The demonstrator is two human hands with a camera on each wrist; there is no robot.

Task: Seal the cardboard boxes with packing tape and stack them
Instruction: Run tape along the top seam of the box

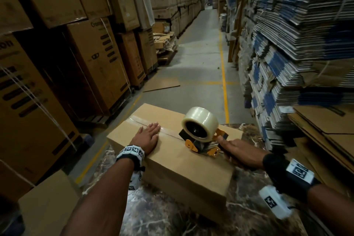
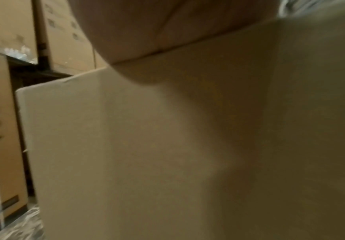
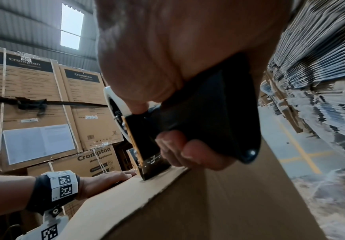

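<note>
- Two hands work on one cardboard box [image 1: 183,161], which lies on a dark marbled tabletop [image 1: 159,214] with its long top face up.
- Left hand [image 1: 147,138] lies flat on the box top, fingers straight and together, fingertips reaching the centre seam; it holds nothing — only presses down. The left wrist view shows just the palm edge against the box's side wall.
- Right hand [image 1: 239,151] is wrapped round the black handle of the tape dispenser [image 1: 203,140], fingers curled under it and the thumb resting up by the frame, as the right wrist view shows.
- Dispenser's orange-and-black frame sits on the box top at the seam, near the right end, carrying a roll of clear tape [image 1: 200,122].
- A shiny strip of tape [image 1: 141,121] runs along the seam from the far left edge toward the dispenser.
- Beyond the table — tall printed cartons [image 1: 92,59] on the left, stacks of flattened cartons [image 1: 298,44] on the right, and a grey aisle floor [image 1: 201,59] with yellow lines between them.
</note>
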